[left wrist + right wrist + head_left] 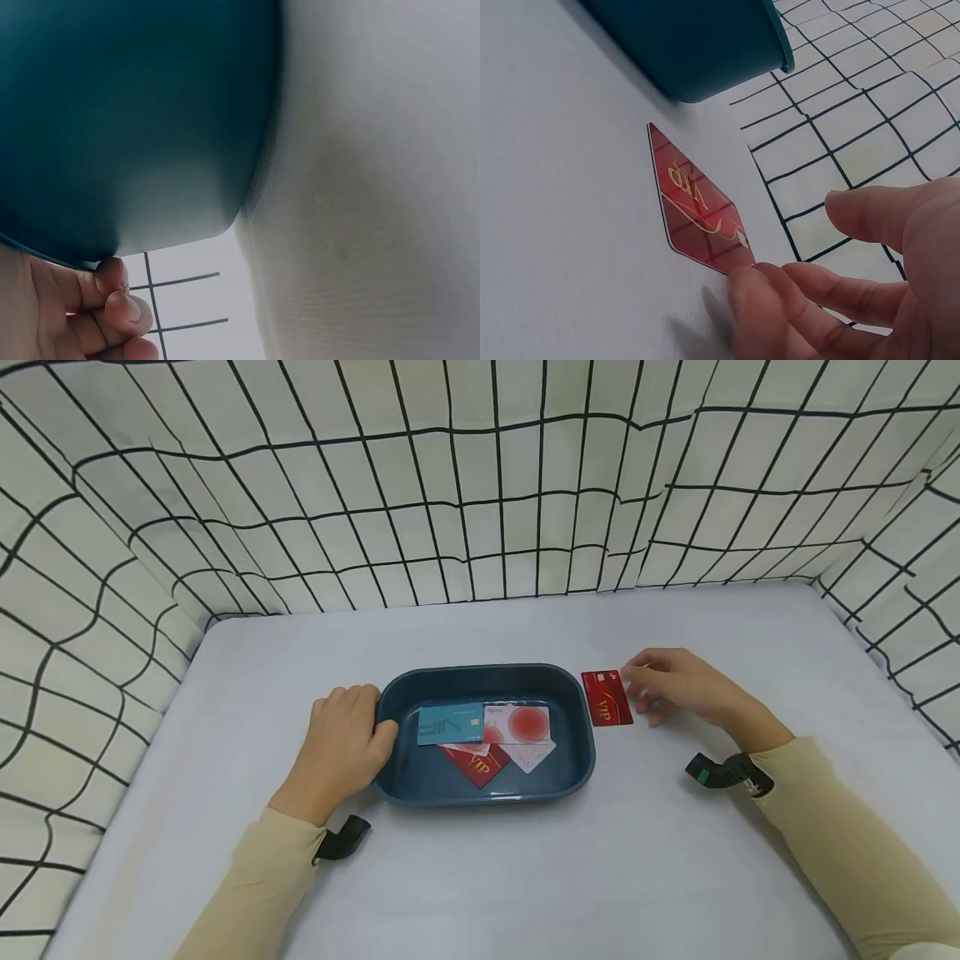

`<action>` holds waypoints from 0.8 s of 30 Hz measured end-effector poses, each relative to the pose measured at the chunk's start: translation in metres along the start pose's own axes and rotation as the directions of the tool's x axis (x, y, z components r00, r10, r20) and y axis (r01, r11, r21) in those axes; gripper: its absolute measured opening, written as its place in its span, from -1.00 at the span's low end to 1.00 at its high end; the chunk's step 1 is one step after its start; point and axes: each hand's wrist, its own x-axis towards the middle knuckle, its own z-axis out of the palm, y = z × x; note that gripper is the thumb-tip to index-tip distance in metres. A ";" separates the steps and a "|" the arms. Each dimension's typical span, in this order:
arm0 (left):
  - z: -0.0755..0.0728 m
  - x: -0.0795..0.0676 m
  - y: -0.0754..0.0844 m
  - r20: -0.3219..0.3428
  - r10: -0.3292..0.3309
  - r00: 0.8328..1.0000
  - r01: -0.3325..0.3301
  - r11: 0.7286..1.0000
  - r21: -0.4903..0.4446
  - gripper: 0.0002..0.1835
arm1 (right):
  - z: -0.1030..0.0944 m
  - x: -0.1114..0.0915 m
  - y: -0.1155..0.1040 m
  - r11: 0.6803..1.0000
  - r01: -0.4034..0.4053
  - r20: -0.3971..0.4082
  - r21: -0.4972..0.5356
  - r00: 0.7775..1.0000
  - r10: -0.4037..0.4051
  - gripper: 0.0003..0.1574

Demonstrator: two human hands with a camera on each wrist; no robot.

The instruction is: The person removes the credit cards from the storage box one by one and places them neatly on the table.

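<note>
A dark teal tray (pixel 405 777) rests on the white table, its left rim gripped by my left hand (pixel 341 747). In the left wrist view the curled fingers (pixel 124 311) sit at the rim's edge. A red VIP card (pixel 607 698) lies flat just right of the tray. My right hand (pixel 682 685) is beside this card, fingertips right at its edge and the thumb (pixel 862 215) held apart. Inside the tray, a teal card (pixel 450 724) and a white card with a red circle (pixel 517 725) overlap another red VIP card (pixel 477 767) and pale cards (pixel 531 755).
White walls with a black grid (pixel 480 468) of lines rise behind the table and along both sides. The white tabletop (pixel 555 877) extends in front of the tray. A black wrist camera (pixel 723 772) is strapped at the right sleeve, another (pixel 345 837) at the left.
</note>
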 end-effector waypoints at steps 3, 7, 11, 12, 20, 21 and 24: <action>-0.001 0.000 0.001 -0.006 0.003 1.000 -0.003 1.000 0.010 -0.87 | 0.000 -0.002 -0.002 1.000 0.012 -0.028 -0.013 1.000 -0.013 -0.42; 0.001 0.001 0.001 -0.005 0.007 1.000 -0.007 1.000 0.004 -0.86 | 0.000 -0.005 -0.010 0.999 0.032 -0.078 -0.039 0.996 -0.035 -0.44; 0.002 0.001 0.000 -0.011 0.009 1.000 -0.009 1.000 0.001 -0.86 | 0.001 -0.008 -0.020 0.997 0.060 -0.111 -0.046 0.992 -0.065 -0.45; 0.002 0.001 0.000 -0.014 0.008 1.000 -0.008 1.000 0.001 -0.86 | 0.002 -0.008 -0.022 0.997 0.067 -0.113 -0.044 0.991 -0.071 -0.45; 0.003 0.000 -0.001 -0.017 0.004 1.000 -0.004 1.000 -0.004 -0.85 | 0.004 -0.012 -0.038 0.989 0.120 -0.125 -0.081 0.984 -0.129 -0.48; 0.003 0.001 -0.001 -0.017 0.004 1.000 -0.004 1.000 -0.005 -0.85 | 0.004 -0.012 -0.041 0.987 0.131 -0.128 -0.091 0.982 -0.142 -0.48; 0.002 0.002 0.000 -0.015 0.008 1.000 -0.008 1.000 -0.007 -0.85 | 0.003 -0.015 -0.053 0.982 0.153 -0.135 -0.111 0.977 -0.168 -0.52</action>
